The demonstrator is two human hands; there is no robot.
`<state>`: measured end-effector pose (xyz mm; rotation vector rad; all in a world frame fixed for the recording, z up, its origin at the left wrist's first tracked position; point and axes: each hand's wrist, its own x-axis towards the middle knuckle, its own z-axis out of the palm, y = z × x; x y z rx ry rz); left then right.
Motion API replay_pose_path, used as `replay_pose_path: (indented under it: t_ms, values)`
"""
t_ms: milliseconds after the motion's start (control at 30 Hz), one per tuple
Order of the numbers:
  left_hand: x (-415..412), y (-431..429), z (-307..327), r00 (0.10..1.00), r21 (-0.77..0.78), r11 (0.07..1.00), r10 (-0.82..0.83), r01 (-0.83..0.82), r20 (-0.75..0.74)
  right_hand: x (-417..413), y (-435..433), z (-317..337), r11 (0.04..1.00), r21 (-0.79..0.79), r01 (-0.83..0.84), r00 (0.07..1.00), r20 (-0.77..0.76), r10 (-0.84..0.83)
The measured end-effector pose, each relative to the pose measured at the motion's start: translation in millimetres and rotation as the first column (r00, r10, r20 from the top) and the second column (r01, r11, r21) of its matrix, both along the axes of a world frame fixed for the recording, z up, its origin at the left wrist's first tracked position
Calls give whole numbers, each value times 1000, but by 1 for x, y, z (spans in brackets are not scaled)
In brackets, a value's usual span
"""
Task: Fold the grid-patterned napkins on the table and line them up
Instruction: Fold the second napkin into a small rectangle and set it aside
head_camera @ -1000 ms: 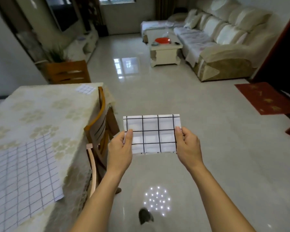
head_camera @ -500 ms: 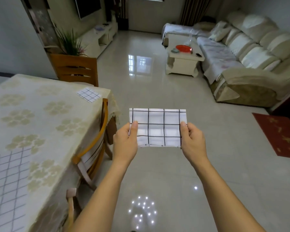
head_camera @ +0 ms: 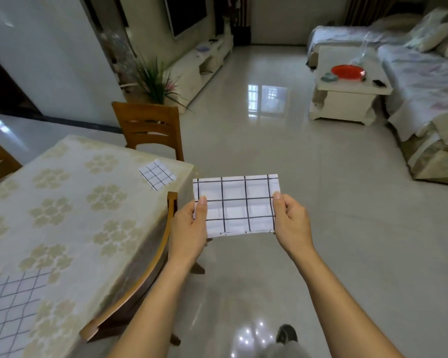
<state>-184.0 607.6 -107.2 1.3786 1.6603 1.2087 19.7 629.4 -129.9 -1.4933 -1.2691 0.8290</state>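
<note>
**Item in hand:** a folded white napkin with a black grid (head_camera: 235, 205) is at centre frame. It is held in the air over the glossy tiled floor, off the table's right edge. Its long axis runs left to right across the frame, and its broad face is turned to the camera.

**Hands:** the left hand (head_camera: 189, 228) pinches the napkin's left short edge, thumb on the near face. The right hand (head_camera: 291, 223) pinches the right short edge likewise. The 2 hands are apart, 1 at each end, both clamped on the cloth.

**Table:** the table under a cream floral cloth (head_camera: 62, 202) fills the left of frame.
- 1 smaller folded grid napkin (head_camera: 157, 174) lies at its far right corner, skewed to the table edge.
- 1 unfolded grid napkin (head_camera: 8, 306) lies at lower left, partly out of frame.

**Governing relation:** the smaller folded grid napkin lies up and left of the held one, and the left hand is the nearer.

**Judgement:** the held piece looks due for a further fold or for placement beside that napkin. Either way it must be carried leftward over the curved wooden chair back (head_camera: 163, 244), which stands between the hands and the table.
</note>
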Motion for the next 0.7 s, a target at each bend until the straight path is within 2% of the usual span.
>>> replay_pose_path:
  t_ms: [233,467,700]
  values:
    - [41,106,28,983,5,983,183,-183,-7,31,136,27,992,42,-121,993,14,120]
    - [35,206,3,955,-46,954,295,-297,-39,28,252,15,970,20,-242,970,10,242]
    - [8,349,-4,936,38,936,346,-349,65,-2,397,35,960,51,-277,957,106,270]
